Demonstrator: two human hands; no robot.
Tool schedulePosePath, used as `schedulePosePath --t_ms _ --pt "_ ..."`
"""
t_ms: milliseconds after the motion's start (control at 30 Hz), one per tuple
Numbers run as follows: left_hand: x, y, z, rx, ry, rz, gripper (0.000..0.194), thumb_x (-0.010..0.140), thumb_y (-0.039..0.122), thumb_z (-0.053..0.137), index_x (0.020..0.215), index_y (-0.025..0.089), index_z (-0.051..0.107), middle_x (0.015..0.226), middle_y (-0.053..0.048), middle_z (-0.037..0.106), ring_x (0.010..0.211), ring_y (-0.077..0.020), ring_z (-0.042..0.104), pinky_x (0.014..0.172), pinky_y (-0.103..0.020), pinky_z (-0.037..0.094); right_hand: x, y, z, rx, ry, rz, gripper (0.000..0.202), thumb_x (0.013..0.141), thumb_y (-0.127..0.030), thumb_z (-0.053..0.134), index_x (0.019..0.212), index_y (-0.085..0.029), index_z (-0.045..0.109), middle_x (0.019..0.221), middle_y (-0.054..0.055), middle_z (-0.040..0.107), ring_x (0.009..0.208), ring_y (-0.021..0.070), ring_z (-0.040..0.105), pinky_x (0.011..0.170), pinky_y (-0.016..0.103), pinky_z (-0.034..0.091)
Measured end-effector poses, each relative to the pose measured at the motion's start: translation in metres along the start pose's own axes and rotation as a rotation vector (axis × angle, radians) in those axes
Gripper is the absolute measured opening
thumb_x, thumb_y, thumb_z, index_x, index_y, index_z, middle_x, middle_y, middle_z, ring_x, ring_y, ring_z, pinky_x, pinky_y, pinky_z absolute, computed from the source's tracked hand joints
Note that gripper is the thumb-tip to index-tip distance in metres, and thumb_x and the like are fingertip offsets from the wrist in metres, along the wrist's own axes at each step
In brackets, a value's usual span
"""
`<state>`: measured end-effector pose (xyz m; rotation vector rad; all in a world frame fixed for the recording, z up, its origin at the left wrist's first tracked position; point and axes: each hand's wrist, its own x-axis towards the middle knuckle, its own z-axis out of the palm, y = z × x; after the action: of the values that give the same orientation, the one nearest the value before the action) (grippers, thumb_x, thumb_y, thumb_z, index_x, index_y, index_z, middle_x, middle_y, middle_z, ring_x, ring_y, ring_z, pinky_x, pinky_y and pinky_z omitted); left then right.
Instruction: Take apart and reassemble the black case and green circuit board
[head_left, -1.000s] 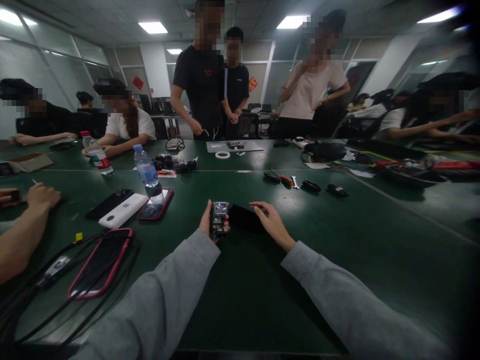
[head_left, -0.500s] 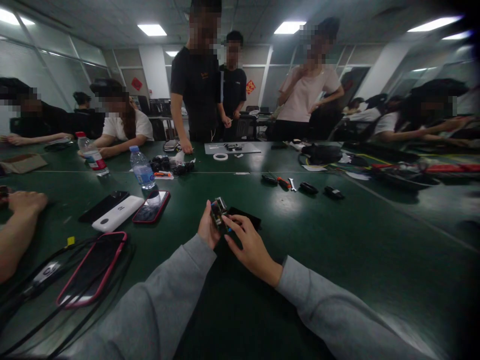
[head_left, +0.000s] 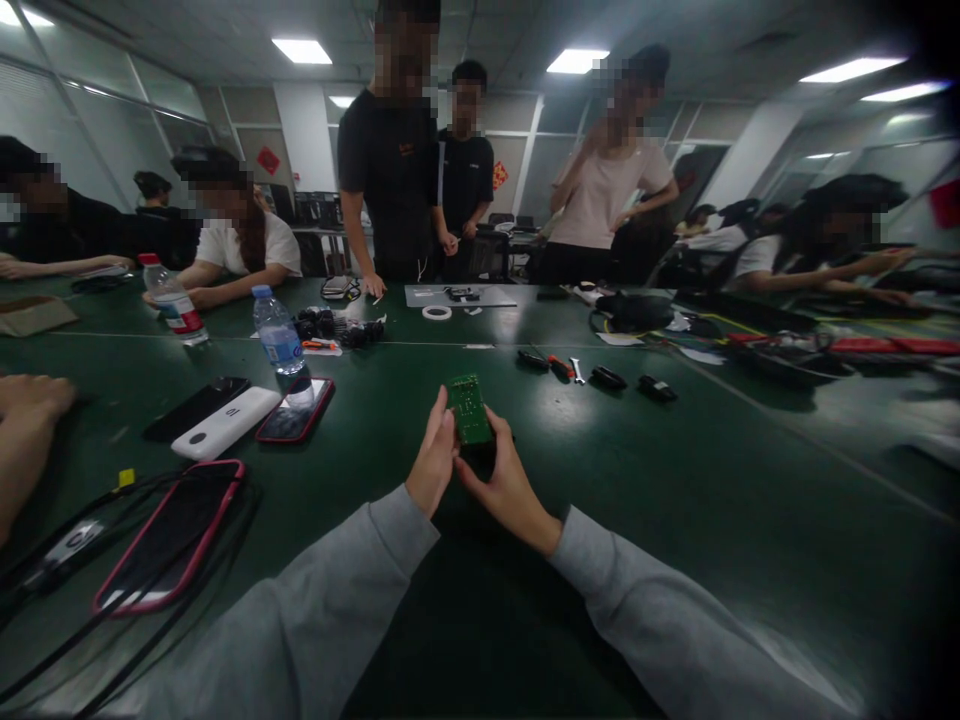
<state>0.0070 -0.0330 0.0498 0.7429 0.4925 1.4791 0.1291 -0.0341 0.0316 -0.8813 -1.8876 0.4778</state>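
A green circuit board (head_left: pixel 470 412) is held up in front of me over the table, its flat face with small solder points turned toward me. My left hand (head_left: pixel 435 458) is closed along its left edge. On the other side, my right hand (head_left: pixel 508 488) has its fingertips at the lower right edge and its thumb below the board. Both hands grip it between them. Something dark shows beneath the board's lower end; I cannot make out what it is.
Left on the green table (head_left: pixel 675 520) lie a pink-framed phone (head_left: pixel 176 535), black cables (head_left: pixel 150 640), a white power bank (head_left: pixel 225 423) and another phone (head_left: pixel 295 410). Bottles (head_left: pixel 277 335) stand behind. Ahead are a wrench (head_left: pixel 577 371) and small black items (head_left: pixel 608 378). People surround the table.
The board has been turned over: its component side faced me before, and its green solder side does now. My right hand went from touching the components to gripping the edge.
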Motion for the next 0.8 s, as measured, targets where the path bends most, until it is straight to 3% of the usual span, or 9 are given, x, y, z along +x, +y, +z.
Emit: schedulePosePath --t_ms 167,367,533,667,800 --pt "-0.005 -0.008 0.001 0.111 -0.056 0.027 0.056 0.080 0.037 0.056 0.132 0.022 0.042 0.136 -0.008 0.044 0.128 -0.0242 0.036 0.105 -0.034 0.029 0.003 0.011 0.003 0.103 0.134 0.136 0.060 0.080 -0.032 0.059 0.129 -0.019 0.028 0.125 0.011 0.041 0.116 0.0208 0.044 0.102 0.039 0.037" --pt "-0.020 -0.004 0.006 0.376 -0.227 0.149 0.052 0.079 0.030 0.059 0.128 0.019 0.049 0.141 -0.007 0.038 0.134 -0.0252 0.026 0.111 -0.036 0.018 0.019 0.031 -0.012 0.292 0.163 0.243 0.064 0.076 -0.036 0.062 0.127 -0.019 0.028 0.110 0.009 0.053 0.099 0.0191 0.056 0.088 0.035 0.047" --pt "-0.018 0.001 -0.001 0.800 -0.384 0.324 0.053 0.084 0.035 0.050 0.133 0.019 0.041 0.143 -0.008 0.036 0.135 -0.0246 0.024 0.112 -0.044 0.015 0.030 0.035 -0.027 0.127 0.082 0.182 0.047 0.073 -0.036 0.065 0.113 -0.018 0.049 0.109 0.006 0.056 0.100 0.0196 0.054 0.090 0.035 0.043" --pt "-0.012 0.002 -0.007 1.078 -0.456 0.455 0.052 0.088 0.034 0.041 0.137 0.018 0.033 0.144 -0.010 0.033 0.134 -0.0223 0.026 0.111 -0.043 0.021 0.030 0.040 -0.028 0.131 0.027 0.178 0.053 0.071 -0.031 0.067 0.117 -0.018 0.045 0.109 0.006 0.056 0.099 0.0191 0.055 0.089 0.034 0.043" --pt "-0.014 0.000 -0.008 1.219 -0.438 0.514 0.049 0.088 0.035 0.042 0.134 0.019 0.037 0.144 -0.010 0.031 0.134 -0.0229 0.027 0.109 -0.043 0.025 0.026 0.045 -0.018 0.166 0.044 0.264 0.058 0.069 -0.028 0.066 0.119 -0.016 0.040 0.108 0.008 0.056 0.094 0.0189 0.056 0.087 0.034 0.045"
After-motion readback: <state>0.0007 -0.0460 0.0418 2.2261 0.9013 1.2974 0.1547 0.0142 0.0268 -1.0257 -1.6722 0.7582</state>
